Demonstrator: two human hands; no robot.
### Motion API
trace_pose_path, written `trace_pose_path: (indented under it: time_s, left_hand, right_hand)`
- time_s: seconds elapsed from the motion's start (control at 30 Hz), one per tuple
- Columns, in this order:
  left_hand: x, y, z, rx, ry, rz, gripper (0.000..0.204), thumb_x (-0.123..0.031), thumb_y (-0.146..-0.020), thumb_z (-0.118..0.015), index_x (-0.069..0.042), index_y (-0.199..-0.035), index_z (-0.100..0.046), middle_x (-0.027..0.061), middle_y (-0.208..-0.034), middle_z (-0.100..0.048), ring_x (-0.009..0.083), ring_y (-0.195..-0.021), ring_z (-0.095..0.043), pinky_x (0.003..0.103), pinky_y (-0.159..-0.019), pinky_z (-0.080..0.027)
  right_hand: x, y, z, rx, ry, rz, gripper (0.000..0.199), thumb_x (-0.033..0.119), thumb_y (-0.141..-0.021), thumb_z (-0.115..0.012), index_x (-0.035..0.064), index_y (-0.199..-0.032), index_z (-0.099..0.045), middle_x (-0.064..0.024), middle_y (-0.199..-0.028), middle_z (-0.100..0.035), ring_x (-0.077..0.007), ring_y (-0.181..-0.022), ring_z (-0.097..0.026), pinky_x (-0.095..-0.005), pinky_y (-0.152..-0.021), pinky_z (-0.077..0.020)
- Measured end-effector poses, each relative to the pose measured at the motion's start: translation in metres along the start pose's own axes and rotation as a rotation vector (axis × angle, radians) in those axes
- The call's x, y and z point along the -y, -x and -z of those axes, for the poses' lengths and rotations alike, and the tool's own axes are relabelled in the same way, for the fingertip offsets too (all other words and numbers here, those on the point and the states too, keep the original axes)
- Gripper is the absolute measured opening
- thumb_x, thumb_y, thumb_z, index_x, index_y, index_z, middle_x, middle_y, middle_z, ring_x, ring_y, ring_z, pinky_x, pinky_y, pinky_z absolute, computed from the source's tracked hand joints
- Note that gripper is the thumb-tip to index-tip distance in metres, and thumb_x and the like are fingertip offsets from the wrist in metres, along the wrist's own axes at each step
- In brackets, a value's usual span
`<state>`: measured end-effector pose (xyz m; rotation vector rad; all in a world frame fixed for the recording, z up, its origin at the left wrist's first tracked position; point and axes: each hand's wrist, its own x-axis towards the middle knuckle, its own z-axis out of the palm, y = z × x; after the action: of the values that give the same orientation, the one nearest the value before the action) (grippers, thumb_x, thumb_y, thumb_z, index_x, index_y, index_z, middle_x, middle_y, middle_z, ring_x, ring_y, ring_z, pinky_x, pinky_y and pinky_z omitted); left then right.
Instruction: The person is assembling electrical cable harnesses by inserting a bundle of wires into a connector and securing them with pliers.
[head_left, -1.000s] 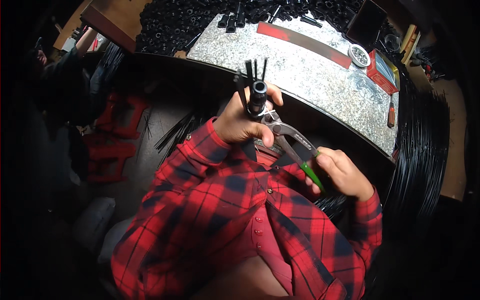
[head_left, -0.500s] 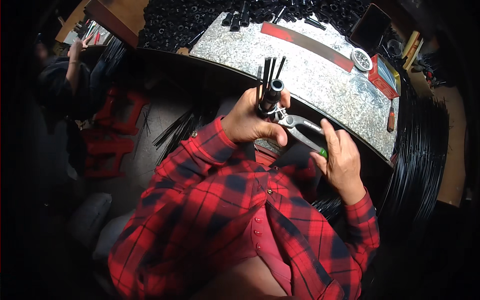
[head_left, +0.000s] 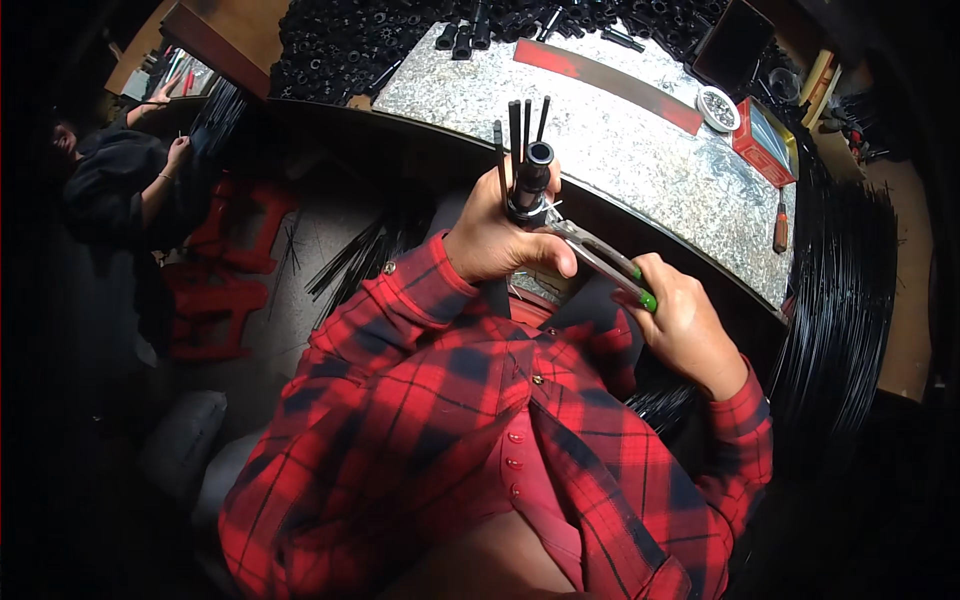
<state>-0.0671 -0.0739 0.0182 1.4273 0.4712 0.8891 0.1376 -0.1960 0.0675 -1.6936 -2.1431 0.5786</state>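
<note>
In my left hand [head_left: 497, 232] is a black tubular fitting [head_left: 532, 178], its round open end facing up. Several thin black rods [head_left: 520, 128] stand up beside the tube, held in the same grip. A thin white tie or wire shows round the lower part of the fitting. My right hand [head_left: 685, 320] is closed round the green-tipped handles of a pair of metal pliers [head_left: 600, 258]. The jaws of the pliers meet the white strip at the fitting's side. What sits exactly between the jaws is too small to make out.
Beyond my hands lies a speckled worktable [head_left: 450, 95] with a red-and-grey bar [head_left: 610, 85], a white dish [head_left: 718, 108], a red box [head_left: 765, 143] and a screwdriver [head_left: 780, 228]. Black fittings [head_left: 340, 50] pile at the back. Long black rods [head_left: 835, 310] hang at right. A co-worker [head_left: 125, 185] is at far left.
My right hand's fingers have closed round the pliers, and the handles have come together. The fitting and rods have shifted slightly left. The co-worker has leaned further into view.
</note>
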Motion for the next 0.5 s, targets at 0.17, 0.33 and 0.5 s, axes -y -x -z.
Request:
trace_pose_path:
  time_s: [0.17,0.33,0.5]
  left_hand:
    - [-0.002,0.001,0.001,-0.022,0.035,0.019,0.064,-0.027,-0.043,-0.092,-0.009,-0.086,-0.048,-0.0039,-0.075,-0.043,0.0066,-0.068,-0.041,0.023,-0.058,-0.037]
    - [-0.004,0.002,0.003,0.018,0.046,-0.016,0.064,-0.023,-0.043,-0.092,-0.009,-0.086,-0.047,-0.0046,-0.075,-0.043,0.005,-0.065,-0.041,0.021,-0.056,-0.036]
    - [-0.01,-0.003,0.009,0.111,0.152,0.156,0.081,-0.038,-0.04,-0.087,-0.008,-0.097,-0.037,-0.0106,-0.061,-0.034,0.0016,-0.057,-0.034,0.017,-0.053,-0.027]
  right_hand:
    - [-0.003,-0.002,-0.009,-0.045,0.034,0.002,0.019,0.006,-0.076,-0.06,0.0002,-0.087,-0.046,-0.0192,-0.074,-0.053,-0.0388,-0.068,-0.055,-0.0431,-0.057,-0.0443]
    - [0.004,-0.001,0.0,-0.113,0.202,0.007,0.021,0.017,-0.082,-0.06,0.0017,-0.082,-0.045,-0.0171,-0.07,-0.053,-0.0354,-0.061,-0.056,-0.0408,-0.051,-0.0442]
    - [0.005,0.008,0.005,-0.127,0.274,-0.03,0.022,0.016,-0.079,-0.064,0.0009,-0.084,-0.048,-0.0167,-0.07,-0.05,-0.0347,-0.062,-0.054,-0.0399,-0.052,-0.0427]
